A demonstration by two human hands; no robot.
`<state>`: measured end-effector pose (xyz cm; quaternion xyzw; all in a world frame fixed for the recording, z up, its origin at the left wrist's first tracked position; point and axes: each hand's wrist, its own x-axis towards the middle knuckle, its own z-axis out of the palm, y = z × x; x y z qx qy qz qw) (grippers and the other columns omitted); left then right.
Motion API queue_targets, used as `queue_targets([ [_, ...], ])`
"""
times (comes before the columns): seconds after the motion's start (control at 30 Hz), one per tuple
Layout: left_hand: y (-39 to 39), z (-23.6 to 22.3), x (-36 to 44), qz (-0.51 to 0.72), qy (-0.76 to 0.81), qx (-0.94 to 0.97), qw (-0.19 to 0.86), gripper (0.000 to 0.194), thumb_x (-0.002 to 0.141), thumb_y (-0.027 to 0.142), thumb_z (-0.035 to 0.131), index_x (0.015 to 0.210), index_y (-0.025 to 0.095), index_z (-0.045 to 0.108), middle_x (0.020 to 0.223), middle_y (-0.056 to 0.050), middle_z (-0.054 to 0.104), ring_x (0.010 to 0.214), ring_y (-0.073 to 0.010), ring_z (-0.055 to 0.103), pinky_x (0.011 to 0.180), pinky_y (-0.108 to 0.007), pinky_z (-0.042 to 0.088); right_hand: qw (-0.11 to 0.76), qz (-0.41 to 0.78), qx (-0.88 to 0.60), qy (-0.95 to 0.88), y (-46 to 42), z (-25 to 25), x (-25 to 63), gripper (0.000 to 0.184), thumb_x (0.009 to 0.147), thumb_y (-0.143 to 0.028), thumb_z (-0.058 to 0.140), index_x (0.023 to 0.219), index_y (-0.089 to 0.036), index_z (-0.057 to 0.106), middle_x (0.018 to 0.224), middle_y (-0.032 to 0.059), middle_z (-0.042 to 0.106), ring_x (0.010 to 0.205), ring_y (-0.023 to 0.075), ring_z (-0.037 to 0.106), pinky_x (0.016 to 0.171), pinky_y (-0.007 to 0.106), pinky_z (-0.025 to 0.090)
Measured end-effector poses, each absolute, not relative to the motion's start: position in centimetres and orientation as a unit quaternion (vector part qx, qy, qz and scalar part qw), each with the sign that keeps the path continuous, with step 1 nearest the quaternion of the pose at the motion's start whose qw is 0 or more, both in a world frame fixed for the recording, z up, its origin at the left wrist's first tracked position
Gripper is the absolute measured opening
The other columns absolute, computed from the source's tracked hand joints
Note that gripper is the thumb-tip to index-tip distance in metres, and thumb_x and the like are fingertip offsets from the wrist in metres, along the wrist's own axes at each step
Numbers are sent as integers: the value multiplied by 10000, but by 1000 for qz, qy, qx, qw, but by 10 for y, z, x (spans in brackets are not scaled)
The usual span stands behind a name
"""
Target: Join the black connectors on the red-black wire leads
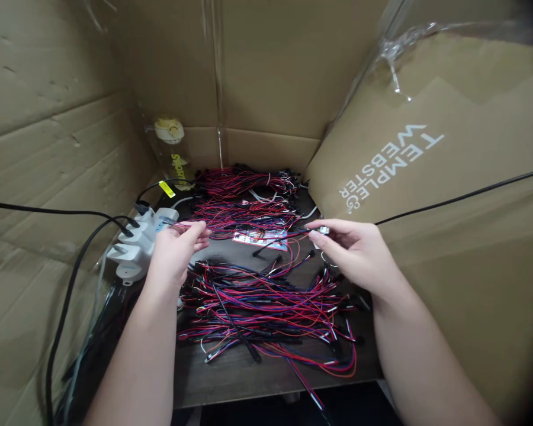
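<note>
Cardboard walls [270, 71] enclose the dark table [224, 381], where we pinch a wire end [169, 221] in our left hand [182, 244] and a connector [324, 231] in our right hand [353, 244], just beyond a loose, ungathered pile of leads [270, 302]. Behind, two bundles [240, 183] already lie gathered, the rear one tied; we cannot tell what the clear bottle [174, 157] holds.

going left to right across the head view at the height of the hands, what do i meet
Left cardboard, power strip, left hand, printed card, right hand, right cardboard.
</note>
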<state>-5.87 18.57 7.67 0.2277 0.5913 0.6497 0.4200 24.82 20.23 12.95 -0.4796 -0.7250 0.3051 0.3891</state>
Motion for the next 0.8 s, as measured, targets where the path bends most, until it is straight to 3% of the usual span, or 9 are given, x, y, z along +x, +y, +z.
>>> queue_targets([
  [0.17,190,84,-60,755,510,138,388,34,754,125,668,722,114,674,611,-28,678,593,-121,672,547,-204,595,551,500,-413,-525,244,131,235,100,757,-219,784,833,-155,770,706,30,684,622,83,568,570,197,431],
  [0.33,194,82,-65,756,515,105,389,81,773,85,630,698,110,648,647,-43,689,610,-114,682,558,-193,601,539,570,-407,-468,276,122,219,108,730,-212,716,826,-163,706,735,24,681,619,80,575,617,210,506],
  [0.57,202,70,-73,725,545,119,403,163,812,28,591,687,132,601,726,-65,718,660,-98,695,648,-194,624,517,580,-437,-453,299,103,216,139,748,-180,699,884,-166,671,784,33,693,667,98,618,649,217,543],
  [0.7,216,60,-75,686,577,167,411,137,855,73,595,731,131,595,783,-93,737,677,-111,707,695,-238,635,496,536,-499,-467,318,83,224,91,867,-207,673,934,-152,644,784,20,669,623,86,586,594,199,510],
  [0.8,224,50,-78,653,617,216,381,100,865,141,602,765,136,598,791,-85,738,660,-108,701,716,-252,624,448,481,-564,-499,327,65,226,177,981,-290,632,1006,-115,642,847,16,662,639,81,584,605,213,515],
])
